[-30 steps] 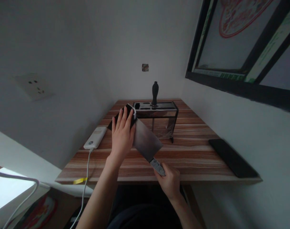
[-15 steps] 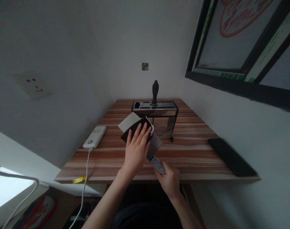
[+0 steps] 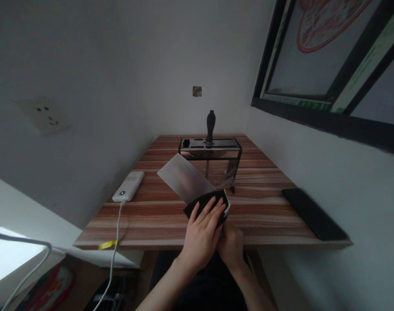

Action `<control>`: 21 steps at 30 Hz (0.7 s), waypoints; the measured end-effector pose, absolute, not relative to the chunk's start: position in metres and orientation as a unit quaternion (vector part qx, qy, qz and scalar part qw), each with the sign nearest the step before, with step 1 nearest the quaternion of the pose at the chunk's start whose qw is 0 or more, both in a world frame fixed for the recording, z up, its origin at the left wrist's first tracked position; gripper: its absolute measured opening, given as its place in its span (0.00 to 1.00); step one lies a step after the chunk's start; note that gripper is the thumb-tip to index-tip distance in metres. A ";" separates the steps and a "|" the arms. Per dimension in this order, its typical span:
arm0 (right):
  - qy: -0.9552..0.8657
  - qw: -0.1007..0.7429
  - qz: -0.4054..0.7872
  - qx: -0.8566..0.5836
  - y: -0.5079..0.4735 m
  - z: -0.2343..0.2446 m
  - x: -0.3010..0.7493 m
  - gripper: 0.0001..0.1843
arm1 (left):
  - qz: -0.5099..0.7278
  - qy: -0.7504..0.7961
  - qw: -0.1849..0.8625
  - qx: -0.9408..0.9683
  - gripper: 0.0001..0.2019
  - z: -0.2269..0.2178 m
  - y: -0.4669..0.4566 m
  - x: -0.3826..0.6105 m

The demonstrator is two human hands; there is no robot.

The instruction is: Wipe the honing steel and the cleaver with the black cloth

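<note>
My right hand (image 3: 231, 246) is wrapped round the handle of a cleaver, and the handle is mostly hidden. Its broad grey blade (image 3: 185, 178) points up and to the left over the table. A black cloth (image 3: 201, 201) with a white edge lies across the blade near the handle. My left hand (image 3: 203, 235) holds this cloth against the blade, its fingers laid along the top and the thumb out of sight. Behind the blade stands a knife block (image 3: 212, 144) with a metal slotted top and clear sides; one black-handled tool (image 3: 211, 125) is upright in it.
A white power bank (image 3: 128, 186) with a cable lies on the left of the striped wooden table (image 3: 158, 229). On the right edge rests a black phone (image 3: 313, 214). Yellow tape (image 3: 106, 245) sticks to the front edge. Walls close in on both sides.
My left hand has slid the black cloth down and right along the blade, from its far part to near the handle. More of the blade shows. My right hand has barely moved.
</note>
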State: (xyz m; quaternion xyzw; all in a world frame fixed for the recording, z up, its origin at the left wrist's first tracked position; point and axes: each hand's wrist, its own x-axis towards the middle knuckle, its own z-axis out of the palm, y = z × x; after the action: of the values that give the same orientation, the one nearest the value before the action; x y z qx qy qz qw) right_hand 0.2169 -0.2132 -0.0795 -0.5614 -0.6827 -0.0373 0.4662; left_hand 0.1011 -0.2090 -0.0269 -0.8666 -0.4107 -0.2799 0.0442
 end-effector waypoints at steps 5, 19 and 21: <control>-0.681 0.466 -0.042 -0.563 -0.213 -0.078 0.216 0.13 | -0.276 -0.417 0.033 -0.865 0.24 -0.027 -0.209 0.102; -0.676 0.456 -0.038 -0.577 -0.211 -0.082 0.216 0.12 | -0.239 -0.453 0.084 -0.855 0.25 -0.008 -0.200 0.110; -0.682 0.444 -0.031 -0.581 -0.211 -0.082 0.216 0.10 | -0.240 -0.459 0.098 -0.850 0.25 -0.004 -0.196 0.108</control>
State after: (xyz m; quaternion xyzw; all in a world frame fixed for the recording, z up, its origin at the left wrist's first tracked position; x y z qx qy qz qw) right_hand 0.2156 -0.2114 -0.0820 -0.5809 -0.6818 -0.0309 0.4435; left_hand 0.1080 -0.1960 -0.0043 -0.8499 -0.4589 -0.2398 0.0981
